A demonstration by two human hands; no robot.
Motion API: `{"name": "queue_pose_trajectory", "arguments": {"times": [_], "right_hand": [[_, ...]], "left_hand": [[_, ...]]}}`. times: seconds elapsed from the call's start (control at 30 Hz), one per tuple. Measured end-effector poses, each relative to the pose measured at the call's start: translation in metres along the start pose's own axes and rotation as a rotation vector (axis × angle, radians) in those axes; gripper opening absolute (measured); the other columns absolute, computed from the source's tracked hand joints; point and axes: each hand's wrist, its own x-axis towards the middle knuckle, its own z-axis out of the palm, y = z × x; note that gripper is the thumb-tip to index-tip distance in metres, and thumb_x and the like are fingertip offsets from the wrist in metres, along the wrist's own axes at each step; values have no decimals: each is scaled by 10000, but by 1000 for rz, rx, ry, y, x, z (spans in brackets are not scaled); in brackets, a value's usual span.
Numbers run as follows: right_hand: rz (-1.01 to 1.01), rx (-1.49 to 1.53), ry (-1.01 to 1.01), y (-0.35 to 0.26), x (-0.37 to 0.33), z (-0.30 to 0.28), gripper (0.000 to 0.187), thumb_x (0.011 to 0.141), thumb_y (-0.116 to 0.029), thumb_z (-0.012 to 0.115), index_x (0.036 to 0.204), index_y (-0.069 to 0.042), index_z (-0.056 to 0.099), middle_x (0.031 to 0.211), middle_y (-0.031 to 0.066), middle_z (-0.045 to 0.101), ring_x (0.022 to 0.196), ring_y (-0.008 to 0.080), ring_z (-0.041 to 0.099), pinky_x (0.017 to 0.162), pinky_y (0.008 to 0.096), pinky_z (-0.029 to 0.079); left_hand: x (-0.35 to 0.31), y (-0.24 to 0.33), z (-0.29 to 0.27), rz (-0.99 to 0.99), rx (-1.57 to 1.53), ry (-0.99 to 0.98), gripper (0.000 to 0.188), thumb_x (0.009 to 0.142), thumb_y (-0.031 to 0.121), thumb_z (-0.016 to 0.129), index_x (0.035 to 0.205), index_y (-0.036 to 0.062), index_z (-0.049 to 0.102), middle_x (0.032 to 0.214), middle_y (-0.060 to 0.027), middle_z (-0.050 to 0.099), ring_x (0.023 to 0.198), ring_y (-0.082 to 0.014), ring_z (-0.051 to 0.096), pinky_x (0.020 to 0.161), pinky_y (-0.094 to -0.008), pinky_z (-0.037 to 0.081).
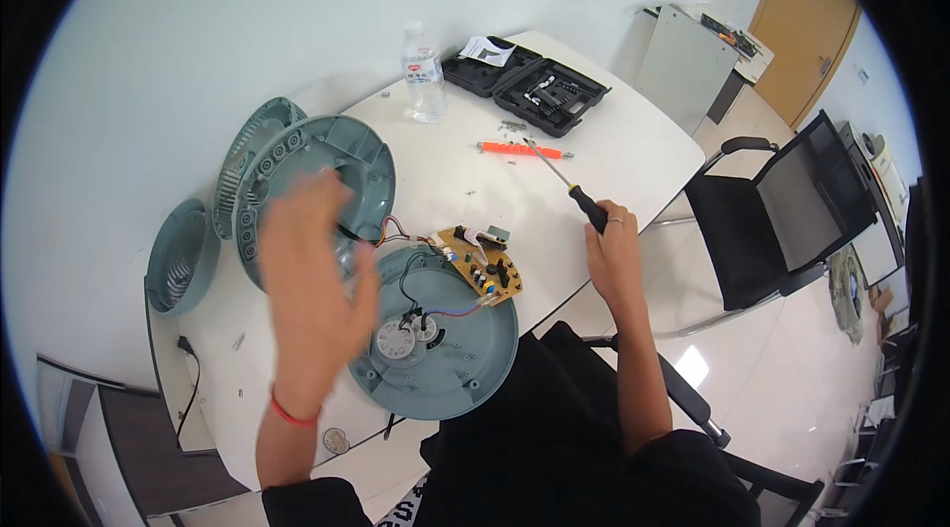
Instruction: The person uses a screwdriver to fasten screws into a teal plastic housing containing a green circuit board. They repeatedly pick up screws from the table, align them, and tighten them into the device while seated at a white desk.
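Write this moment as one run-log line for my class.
left hand: blurred, before green housing, contact unclear | right hand: holds screwdriver | circuit board: overlaps round base | tool case: open

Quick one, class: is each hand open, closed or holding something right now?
Left hand: open, blurred, no held object visible.
Right hand: closed around a screwdriver.

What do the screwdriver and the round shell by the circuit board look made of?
Screwdriver: slim silvery shaft, probably metal; smooth black handle with yellow, likely plastic, maybe rubber. Round shell: probably plastic, matte grey-green, judging by its moulded-looking screw posts.
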Motion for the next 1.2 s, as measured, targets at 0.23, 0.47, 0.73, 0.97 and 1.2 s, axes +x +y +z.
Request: {"name": "queue_pose_trajectory", "arguments": {"times": [0.23,0.47,0.73,0.97,1.2], "right_hand": [[-93,11,35,10,17,30,347,872,-33,648,1199,57,573,1084,193,600,1015,366,538,920,450,446],[-163,-18,83,21,18,33,402,813,-77,702,1183,33,588,1089,182,602,1009,367,535,918,448,443],[-201,148,25,-10,27,27,445,769,-116,739,1179,-5,609,1099,136,620,1072,323,532,930,426,423],[-447,391,-631,-46,48,44,394,841,-70,609,1232,-32,643,1126,162,643,1048,308,614,905,384,487],[-393,661,-761,-64,61,34,305,861,-39,645,1163,-19,682,1056,116,652,893,203,628,781,308,507]], "left_hand": [[-28,69,55,-5,-352,-327,538,843,154,684,1308,-46,501,1296,-220,560,1264,-402,508,1046,-472,415],[-13,110,96,181,-330,-427,542,798,109,713,1285,-36,525,1226,-211,568,1212,-374,522,1015,-449,425],[-26,107,103,305,-70,-504,297,746,27,639,1043,16,629,992,-90,574,948,-267,532,802,-371,429],[-31,93,90,456,171,-404,258,767,88,641,1021,51,665,972,-43,571,858,-190,543,748,-317,432],[-28,70,51,517,129,-296,315,785,110,667,1099,107,695,1018,4,583,901,-142,577,773,-301,443]]}}
